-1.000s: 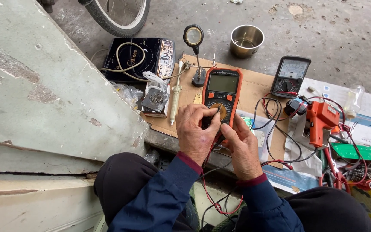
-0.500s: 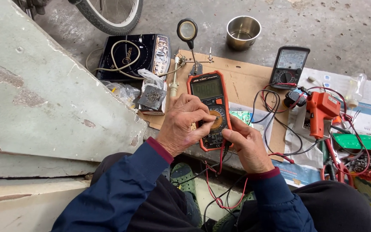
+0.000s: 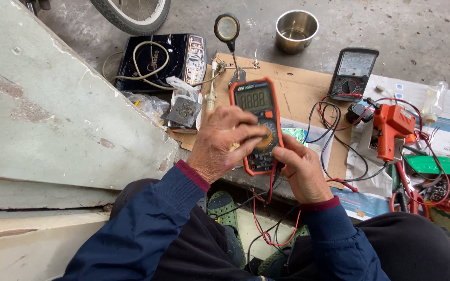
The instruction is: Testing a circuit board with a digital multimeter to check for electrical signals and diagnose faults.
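Left hand: the left hand (image 3: 224, 141) lies over the lower half of the orange meter (image 3: 257, 125), its fingers (image 3: 246, 136) curled across the round dial, grasping it from the left side.
Right hand: the right hand (image 3: 302, 174) cups the meter's bottom right corner from below, fingers clenched around the orange casing.
Orange meter: held up above the front edge of the cardboard sheet (image 3: 292, 86), between the two hands, tilted slightly, screen facing up; the grey screen and its upper casing show clear of the fingers.
Leads: red and black wires (image 3: 266, 213) drop from the meter's lower end, between the wrists, down toward the lap.
Surface: the flat cardboard sheet lies on the concrete floor (image 3: 391, 26), carrying most of the tools.
Black meter: a second black meter with a needle scale (image 3: 354, 73) sits at the sheet's far right corner, well apart from the hands, with wires running off it.
Orange tool: a pistol-shaped orange tool (image 3: 390, 129) lies to the right of the hands, wires tangled about it.
Magnifier: a small round magnifier on a stand (image 3: 227, 28) rises just beyond the held meter.
Steel cup: a steel cup (image 3: 296, 30) stands on the floor past the sheet.
Cooktop: a black cooktop (image 3: 162, 60) with a pale cord coiled on it lies at far left of the sheet.
Left side: a pale, weathered slab (image 3: 53, 114) fills the left.
Wheel: part of a tyre (image 3: 131, 13) shows at the top.
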